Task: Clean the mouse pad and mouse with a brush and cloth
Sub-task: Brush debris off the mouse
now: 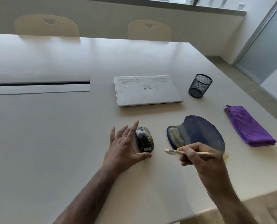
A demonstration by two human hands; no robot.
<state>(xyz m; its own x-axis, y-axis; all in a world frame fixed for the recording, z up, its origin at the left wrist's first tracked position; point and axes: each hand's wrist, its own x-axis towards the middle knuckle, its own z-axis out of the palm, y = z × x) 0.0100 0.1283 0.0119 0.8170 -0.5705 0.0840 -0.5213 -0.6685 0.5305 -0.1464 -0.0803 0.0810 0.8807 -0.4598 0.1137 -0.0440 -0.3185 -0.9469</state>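
A black mouse [145, 139] speckled with yellowish dust lies on the white table. My left hand [123, 146] rests against its left side, fingers spread, thumb touching its near end. My right hand [197, 156] holds a thin wooden brush [175, 151] like a pen, bristles pointing left, just right of the mouse and clear of it. The dark blue mouse pad [199, 131] with a wrist rest lies to the right, dust on the rest. A folded purple cloth [249, 126] lies further right.
A shut white laptop [147, 90] sits behind the mouse, a black mesh pen cup [200, 85] to its right. A cable slot [39, 84] is cut into the table at left. Yellow crumbs [226, 156] lie near the pad. Two chairs stand at the far side.
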